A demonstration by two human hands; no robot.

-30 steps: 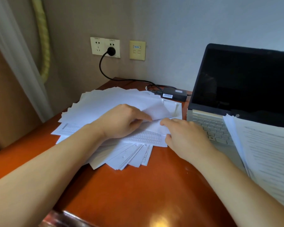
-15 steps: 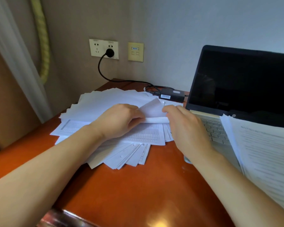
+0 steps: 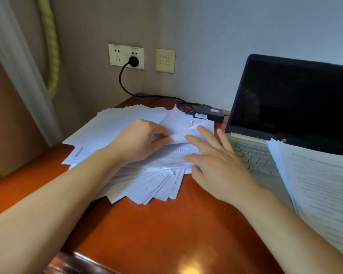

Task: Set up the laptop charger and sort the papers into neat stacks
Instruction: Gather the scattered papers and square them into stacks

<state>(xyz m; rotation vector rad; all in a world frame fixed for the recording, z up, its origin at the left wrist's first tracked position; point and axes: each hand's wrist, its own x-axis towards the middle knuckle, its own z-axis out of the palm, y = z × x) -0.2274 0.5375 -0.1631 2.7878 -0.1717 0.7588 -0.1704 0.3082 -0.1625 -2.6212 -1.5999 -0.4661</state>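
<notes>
The charger part of the task looks mostly done. The plug (image 3: 133, 61) sits in the wall socket (image 3: 125, 56) in the upper left of the frame, and the charger brick (image 3: 208, 114) lies on the table (image 3: 166, 224) just behind the papers, beside the open laptop (image 3: 285, 99). Whether its lead reaches the laptop cannot be told.

The step in hand is sorting. A loose, fanned heap of papers (image 3: 115, 127) covers the middle left of the frame. The left hand (image 3: 139, 141) has its fingers curled, pinching the near corner of a top sheet (image 3: 183, 125), which is lifted and bent upward. The right hand (image 3: 216, 165) is flat with fingers straight and spread, resting on the printed pages below, gripping nothing. A tidier stack (image 3: 321, 180) lies across the laptop's keyboard at the right edge of the frame.

The next move probably calls for peeling the pinched sheet free while the right hand holds the pages beneath in place, then carrying it to its stack without dragging neighbouring sheets along.
</notes>
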